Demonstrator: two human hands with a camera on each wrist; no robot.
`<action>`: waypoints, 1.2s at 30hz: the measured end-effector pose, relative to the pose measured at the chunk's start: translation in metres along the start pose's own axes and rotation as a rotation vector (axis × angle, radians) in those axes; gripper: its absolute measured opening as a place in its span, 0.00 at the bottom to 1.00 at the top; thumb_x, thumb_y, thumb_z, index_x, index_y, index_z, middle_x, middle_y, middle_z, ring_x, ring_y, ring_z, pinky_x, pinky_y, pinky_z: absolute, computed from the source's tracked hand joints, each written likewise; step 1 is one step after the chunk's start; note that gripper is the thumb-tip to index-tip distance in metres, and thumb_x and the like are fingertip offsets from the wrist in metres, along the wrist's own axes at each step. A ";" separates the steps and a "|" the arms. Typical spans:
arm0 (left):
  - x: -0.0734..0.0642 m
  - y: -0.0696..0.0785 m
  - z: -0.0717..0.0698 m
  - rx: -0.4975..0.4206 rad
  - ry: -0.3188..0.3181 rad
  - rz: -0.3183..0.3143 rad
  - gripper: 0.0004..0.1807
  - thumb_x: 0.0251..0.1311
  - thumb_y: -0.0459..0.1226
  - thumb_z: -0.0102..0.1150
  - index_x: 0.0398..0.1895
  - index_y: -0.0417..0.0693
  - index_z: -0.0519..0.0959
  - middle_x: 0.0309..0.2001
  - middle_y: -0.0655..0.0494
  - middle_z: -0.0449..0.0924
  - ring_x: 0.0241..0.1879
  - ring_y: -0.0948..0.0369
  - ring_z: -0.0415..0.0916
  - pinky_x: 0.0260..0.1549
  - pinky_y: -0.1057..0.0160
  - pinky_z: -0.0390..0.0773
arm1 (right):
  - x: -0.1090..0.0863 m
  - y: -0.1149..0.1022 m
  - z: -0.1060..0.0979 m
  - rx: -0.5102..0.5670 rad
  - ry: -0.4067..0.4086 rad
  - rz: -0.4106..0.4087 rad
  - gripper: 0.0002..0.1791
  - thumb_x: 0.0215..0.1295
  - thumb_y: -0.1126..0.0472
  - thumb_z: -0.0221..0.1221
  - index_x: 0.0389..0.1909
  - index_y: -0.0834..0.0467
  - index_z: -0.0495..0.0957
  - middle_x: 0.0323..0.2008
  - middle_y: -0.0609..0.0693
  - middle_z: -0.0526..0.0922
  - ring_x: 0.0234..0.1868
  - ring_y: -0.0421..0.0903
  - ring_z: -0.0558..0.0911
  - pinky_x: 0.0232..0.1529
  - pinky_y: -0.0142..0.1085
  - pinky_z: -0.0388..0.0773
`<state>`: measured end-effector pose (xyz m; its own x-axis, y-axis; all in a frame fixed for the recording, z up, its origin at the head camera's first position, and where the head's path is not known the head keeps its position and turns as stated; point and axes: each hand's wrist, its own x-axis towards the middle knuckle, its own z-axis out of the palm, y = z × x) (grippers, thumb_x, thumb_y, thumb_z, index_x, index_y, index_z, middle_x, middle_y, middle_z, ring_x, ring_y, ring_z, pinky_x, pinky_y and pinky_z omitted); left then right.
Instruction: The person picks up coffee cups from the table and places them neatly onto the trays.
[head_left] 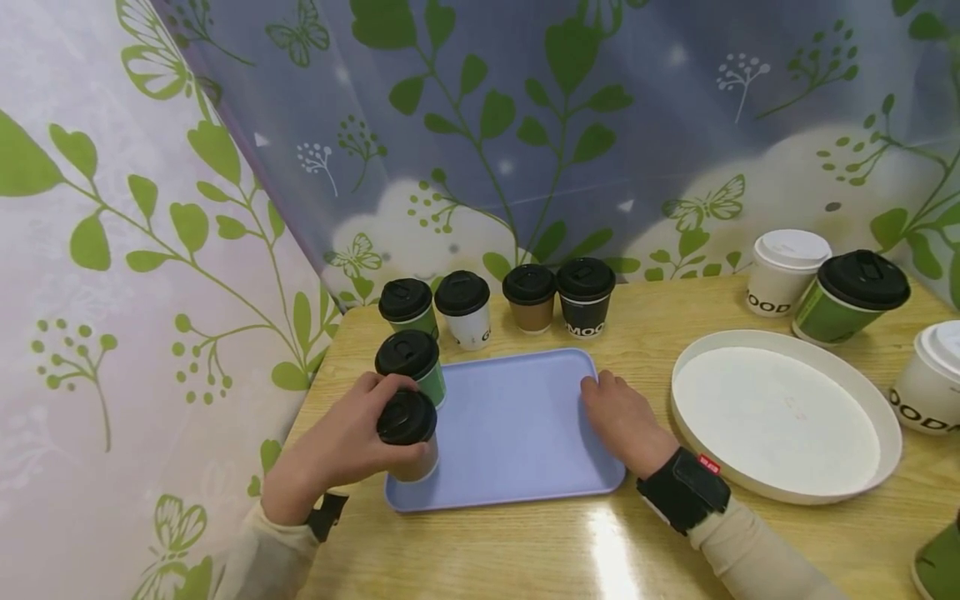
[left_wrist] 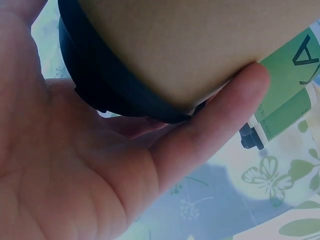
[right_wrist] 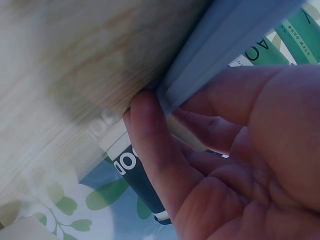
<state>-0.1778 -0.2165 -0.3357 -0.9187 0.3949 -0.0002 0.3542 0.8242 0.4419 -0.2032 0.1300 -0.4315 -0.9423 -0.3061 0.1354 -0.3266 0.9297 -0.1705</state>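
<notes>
My left hand [head_left: 341, 442] grips a brown paper cup [left_wrist: 190, 45] with a black lid [head_left: 407, 417], fingers and thumb around its sides. That cup is upright at the front left of a lavender tray [head_left: 517, 425]; whether its base touches the tray I cannot tell. Just behind it, a green cup [head_left: 430, 385] with a black lid stands at the tray's back left. At the tray's right side, my right hand [head_left: 626, 421] pinches the rim [right_wrist: 200, 55] between thumb and finger.
Behind the tray stand lidded cups: a green one [head_left: 420, 321], a white one [head_left: 471, 325], a brown one [head_left: 531, 312] and a black one [head_left: 585, 312]. A round white tray [head_left: 682, 408] lies at right, with more white and green cups [head_left: 832, 321] around it. A patterned cloth [head_left: 480, 167] hangs behind.
</notes>
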 end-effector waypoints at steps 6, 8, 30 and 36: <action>-0.002 0.000 0.001 0.010 -0.001 0.000 0.38 0.51 0.56 0.75 0.64 0.56 0.74 0.57 0.44 0.71 0.47 0.53 0.76 0.48 0.49 0.78 | 0.000 0.000 0.001 0.008 0.009 0.003 0.05 0.72 0.75 0.52 0.43 0.71 0.75 0.33 0.63 0.73 0.32 0.56 0.76 0.29 0.49 0.79; -0.002 0.000 0.001 0.016 0.003 0.002 0.38 0.50 0.56 0.75 0.64 0.56 0.74 0.56 0.44 0.71 0.47 0.53 0.76 0.48 0.49 0.78 | 0.000 0.000 0.000 0.009 0.007 0.004 0.05 0.72 0.75 0.51 0.43 0.71 0.75 0.34 0.63 0.73 0.32 0.56 0.76 0.29 0.49 0.79; 0.000 0.009 0.002 0.018 -0.023 0.010 0.37 0.53 0.55 0.75 0.64 0.54 0.74 0.61 0.41 0.69 0.52 0.50 0.76 0.51 0.45 0.78 | 0.000 -0.001 -0.002 -0.006 0.002 0.003 0.05 0.72 0.75 0.53 0.44 0.72 0.75 0.34 0.64 0.74 0.32 0.56 0.76 0.29 0.48 0.80; -0.001 0.007 0.003 0.009 -0.023 -0.001 0.36 0.52 0.55 0.75 0.63 0.55 0.74 0.62 0.41 0.69 0.52 0.49 0.76 0.51 0.45 0.78 | -0.002 -0.002 0.002 -0.011 0.061 -0.016 0.02 0.71 0.76 0.53 0.40 0.72 0.74 0.32 0.63 0.73 0.30 0.56 0.76 0.27 0.49 0.79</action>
<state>-0.1736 -0.2096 -0.3352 -0.9150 0.4030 -0.0213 0.3546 0.8281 0.4342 -0.2013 0.1287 -0.4329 -0.9305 -0.3082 0.1978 -0.3405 0.9270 -0.1574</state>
